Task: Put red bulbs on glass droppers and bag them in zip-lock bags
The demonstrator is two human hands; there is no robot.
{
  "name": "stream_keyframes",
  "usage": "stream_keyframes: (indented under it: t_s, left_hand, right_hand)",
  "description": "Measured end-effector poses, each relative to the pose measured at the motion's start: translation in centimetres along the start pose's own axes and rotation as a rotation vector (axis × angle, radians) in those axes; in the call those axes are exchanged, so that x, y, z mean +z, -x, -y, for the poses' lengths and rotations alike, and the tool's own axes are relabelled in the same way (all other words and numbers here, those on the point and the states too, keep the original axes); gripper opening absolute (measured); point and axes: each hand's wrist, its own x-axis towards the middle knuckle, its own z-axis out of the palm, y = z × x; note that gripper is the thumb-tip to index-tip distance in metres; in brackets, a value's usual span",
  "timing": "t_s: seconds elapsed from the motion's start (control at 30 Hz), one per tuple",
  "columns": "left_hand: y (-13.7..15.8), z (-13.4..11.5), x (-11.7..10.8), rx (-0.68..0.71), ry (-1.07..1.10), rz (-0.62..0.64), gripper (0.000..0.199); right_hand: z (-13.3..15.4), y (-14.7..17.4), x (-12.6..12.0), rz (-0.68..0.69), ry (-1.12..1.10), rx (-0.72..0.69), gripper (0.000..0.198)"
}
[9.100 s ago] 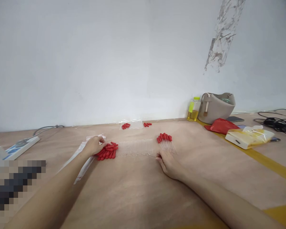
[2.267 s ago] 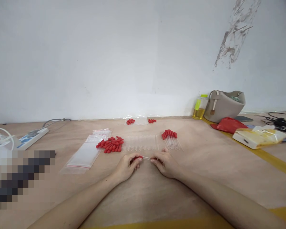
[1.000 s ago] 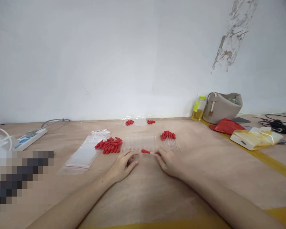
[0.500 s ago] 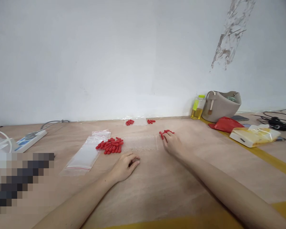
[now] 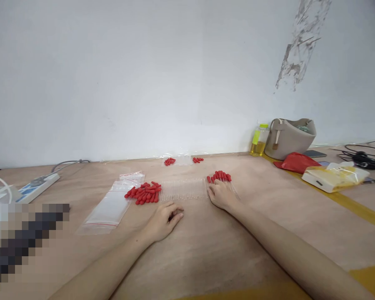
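Note:
My left hand rests on the wooden table, thumb and fingers apart, with nothing in it. Just beyond it lies a row of thin clear tubes, side by side. A loose pile of red rubber bulbs sits at the left end of that row. My right hand lies over a group of droppers, clear tubes with red bulbs fitted on their far ends. Its fingers are bent and slightly spread, touching the tubes below the bulbs. Part of these tubes is hidden under the hand.
Clear zip bags lie left of the bulbs. By the wall are small bags with red bulbs. At right stand a bottle of yellow liquid and a grey bag, near a red packet and a tissue pack. A power strip is at left.
My right hand has drawn back towards me from the red bulbs onto the tubes, uncovering more of the fitted droppers. My left hand stays in place.

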Motion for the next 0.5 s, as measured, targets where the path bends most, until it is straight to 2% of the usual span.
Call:
stream_keyframes:
  t_s: [0.2, 0.33, 0.5]
  left_hand:
    - [0.0, 0.0, 0.1, 0.003, 0.008, -0.015, 0.018]
    - [0.0, -0.1, 0.1, 0.009, 0.010, -0.009, 0.017]
    - [0.0, -0.2, -0.2, 0.007, 0.014, -0.003, 0.017]
  right_hand:
    - [0.4, -1.4, -1.1, 0.066, -0.026, 0.168, 0.031]
    - [1.0, -3.0, -1.3, 0.200, -0.007, 0.310, 0.032]
    - [1.6, -4.4, -0.6, 0.302, 0.006, 0.334, 0.028]
